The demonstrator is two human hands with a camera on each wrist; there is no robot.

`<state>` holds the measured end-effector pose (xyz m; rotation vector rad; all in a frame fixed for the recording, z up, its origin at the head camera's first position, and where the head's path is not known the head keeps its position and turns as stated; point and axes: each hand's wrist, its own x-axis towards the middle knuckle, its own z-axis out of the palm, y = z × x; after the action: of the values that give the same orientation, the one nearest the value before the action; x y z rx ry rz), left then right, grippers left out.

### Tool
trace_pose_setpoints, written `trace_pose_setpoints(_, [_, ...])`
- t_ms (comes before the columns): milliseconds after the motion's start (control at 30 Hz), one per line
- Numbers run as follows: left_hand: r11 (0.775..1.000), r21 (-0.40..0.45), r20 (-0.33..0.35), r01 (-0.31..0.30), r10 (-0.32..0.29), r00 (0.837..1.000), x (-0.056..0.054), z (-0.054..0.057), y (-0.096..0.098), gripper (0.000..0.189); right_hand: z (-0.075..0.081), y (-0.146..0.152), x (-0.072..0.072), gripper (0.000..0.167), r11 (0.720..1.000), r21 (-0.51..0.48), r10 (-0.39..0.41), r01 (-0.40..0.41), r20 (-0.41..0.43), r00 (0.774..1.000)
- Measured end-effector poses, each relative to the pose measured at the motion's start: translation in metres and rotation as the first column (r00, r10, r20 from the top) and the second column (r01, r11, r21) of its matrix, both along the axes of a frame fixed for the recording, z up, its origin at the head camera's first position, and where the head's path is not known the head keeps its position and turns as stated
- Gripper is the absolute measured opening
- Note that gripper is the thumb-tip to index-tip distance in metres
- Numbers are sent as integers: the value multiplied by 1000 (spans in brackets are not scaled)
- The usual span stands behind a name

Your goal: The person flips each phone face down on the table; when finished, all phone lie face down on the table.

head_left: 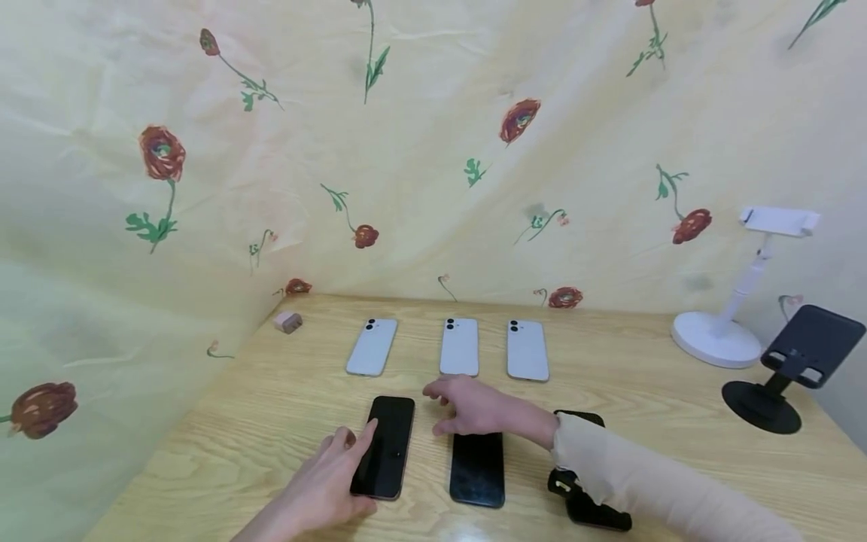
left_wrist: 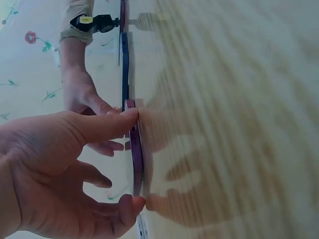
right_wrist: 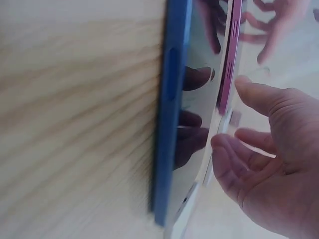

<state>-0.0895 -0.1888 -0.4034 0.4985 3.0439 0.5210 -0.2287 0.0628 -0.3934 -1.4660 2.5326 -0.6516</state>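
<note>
A smartphone with a black screen and a reddish edge lies face up at the front left. My left hand is at its left side, thumb at the lower corner and fingers on the side edge; the left wrist view shows the phone edge between thumb and fingertips. My right hand is over the top of a blue-edged smartphone, fingers loosely bent, holding nothing. In the right wrist view that hand is apart from the blue edge. My right sleeve partly covers another black smartphone.
Three white phones, backs up, lie behind: left, middle and right. A small pinkish charger block sits at the back left. At right stand a white phone stand and a black one. A flowered cloth hangs behind.
</note>
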Motion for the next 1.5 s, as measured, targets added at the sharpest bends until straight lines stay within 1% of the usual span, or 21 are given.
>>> trace_pose_setpoints(133, [999,29,22,38,-38,999,-2,-2,-3,103,2,-14,4,66,995,100,-10,15,-50,999])
trace_pose_setpoints(267, [993,73,57,95,-100,993,-6,-2,-7,101,2,-23,6,80,983,178,-32,37,-32,999])
trace_pose_setpoints(367, [987,104,71,125,-133,989,-9,-3,-9,99,-1,-27,7,86,978,204,-39,43,-23,999])
trace_pose_setpoints(500, [983,113,77,147,-156,985,-13,-4,-10,97,-4,-31,9,91,979,202,-28,35,-37,999])
trace_pose_setpoints(667, [981,104,67,163,-171,983,-13,-4,-10,94,-7,-36,11,93,982,184,-33,42,-51,998])
trace_pose_setpoints(800, [982,97,63,164,-170,983,-12,-4,-10,92,-10,-40,13,93,979,196,-45,58,-72,996])
trace_pose_setpoints(967, [985,90,88,147,-155,984,-12,-4,-9,86,-12,-44,15,93,974,213,-57,76,-94,994])
trace_pose_setpoints(1133, [986,68,94,151,-157,983,-13,-3,-9,80,-13,-45,15,93,971,226,-43,73,-136,990])
trace_pose_setpoints(1300, [986,50,104,157,-161,981,-12,-3,-7,79,-14,-45,16,90,970,234,-32,72,-168,985])
trace_pose_setpoints(1367, [986,48,97,160,-164,982,-12,-3,-6,79,-15,-46,16,90,969,235,-35,75,-171,985])
trace_pose_setpoints(1500, [985,36,59,171,-173,983,-10,-5,-6,79,-16,-45,16,90,967,241,-39,80,-169,985])
